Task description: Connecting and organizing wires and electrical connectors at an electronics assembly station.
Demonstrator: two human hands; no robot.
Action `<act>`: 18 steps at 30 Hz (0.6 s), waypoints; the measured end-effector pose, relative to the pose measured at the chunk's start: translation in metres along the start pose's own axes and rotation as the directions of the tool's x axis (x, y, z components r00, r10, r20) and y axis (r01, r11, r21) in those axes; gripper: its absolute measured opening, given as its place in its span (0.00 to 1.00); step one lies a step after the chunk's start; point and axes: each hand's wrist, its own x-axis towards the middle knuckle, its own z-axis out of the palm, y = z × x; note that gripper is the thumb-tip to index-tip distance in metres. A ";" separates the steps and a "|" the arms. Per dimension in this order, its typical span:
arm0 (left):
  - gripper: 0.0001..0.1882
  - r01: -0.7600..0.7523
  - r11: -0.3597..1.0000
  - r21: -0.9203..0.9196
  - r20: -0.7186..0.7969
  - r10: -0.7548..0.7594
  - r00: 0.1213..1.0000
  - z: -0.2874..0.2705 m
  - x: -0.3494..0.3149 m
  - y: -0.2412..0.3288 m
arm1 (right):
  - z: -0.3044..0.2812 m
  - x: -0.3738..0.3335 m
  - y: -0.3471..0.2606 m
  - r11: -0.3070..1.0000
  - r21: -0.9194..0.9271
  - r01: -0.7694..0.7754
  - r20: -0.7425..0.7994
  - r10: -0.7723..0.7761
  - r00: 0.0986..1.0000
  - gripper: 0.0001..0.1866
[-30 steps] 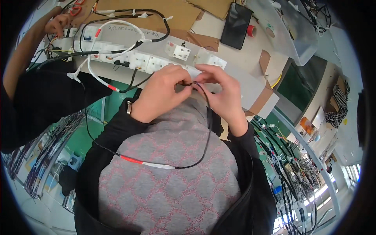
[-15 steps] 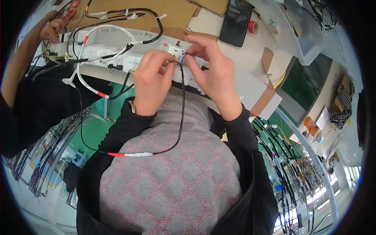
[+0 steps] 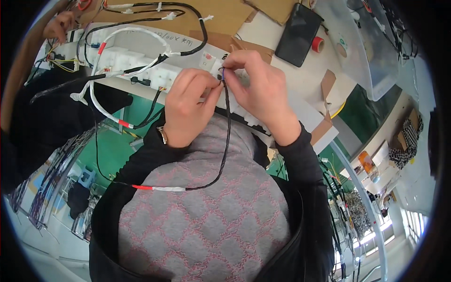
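A black-wrapped cable [image 3: 228, 127] hangs in a loop from my fingertips down over my front, with a red and a white band on its lower bend. My left hand [image 3: 190, 103] pinches the wires at the cable's upper end. Close beside it, my right hand [image 3: 260, 87] pinches a short bluish-purple wire [image 3: 223, 74] at the same end. The very tips of the wires are partly hidden by my fingers. Behind both hands runs a white fixture strip [image 3: 159, 75] with small blocks on it. A thicker black and white wire harness [image 3: 167, 49] lies across the strip on the left.
A black phone [image 3: 299, 35] and a red tape roll [image 3: 318, 44] lie at the back right, near a clear plastic bin [image 3: 376, 70]. Brown cardboard [image 3: 225, 23] covers the back of the table. At the far left, another person's hand [image 3: 58, 27] is near some wires.
The view has shifted slightly, so most things sit a little lower and further right. Both my hands keep their pinch at the cable end, fingertips now closer together. The other person's hand has moved slightly.
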 end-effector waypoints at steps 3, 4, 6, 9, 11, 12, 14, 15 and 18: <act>0.11 -0.021 0.999 0.031 0.003 0.021 1.000 0.002 0.004 0.000 | 0.000 0.001 0.002 1.000 -0.008 -0.026 0.039 0.026 0.999 0.16; 0.11 -0.017 0.999 0.030 0.004 0.017 1.000 0.002 0.005 -0.001 | 0.000 0.000 0.002 0.998 0.002 -0.058 0.025 0.058 0.998 0.17; 0.10 -0.043 0.997 0.071 0.002 0.043 0.999 -0.003 0.007 0.003 | -0.001 0.002 -0.003 0.997 0.013 -0.073 0.020 0.073 0.997 0.19; 0.10 -0.052 0.994 0.095 0.010 0.051 0.999 -0.002 0.010 0.000 | -0.001 0.003 -0.005 0.992 0.000 -0.125 0.019 0.125 0.992 0.21; 0.10 -0.046 0.995 0.093 0.013 0.045 0.999 -0.002 0.016 0.002 | -0.001 0.002 -0.005 0.994 -0.041 -0.098 0.023 0.099 0.995 0.22; 0.09 -0.040 0.995 0.089 0.025 0.038 0.999 -0.002 0.018 0.004 | 0.000 0.004 -0.005 0.995 -0.055 -0.079 0.002 0.079 0.997 0.20; 0.08 0.019 0.996 0.090 0.036 -0.023 0.999 -0.007 0.016 0.010 | -0.004 0.010 -0.013 0.994 -0.109 -0.015 0.031 0.018 0.999 0.19; 0.08 0.071 0.994 0.085 0.057 -0.076 0.995 -0.008 0.020 0.009 | -0.006 0.017 -0.012 0.985 -0.170 0.041 0.055 -0.032 0.998 0.18; 0.05 0.163 0.985 0.059 0.145 -0.170 0.975 -0.016 0.021 0.012 | -0.003 0.015 -0.014 0.991 -0.136 0.008 0.119 0.009 0.993 0.16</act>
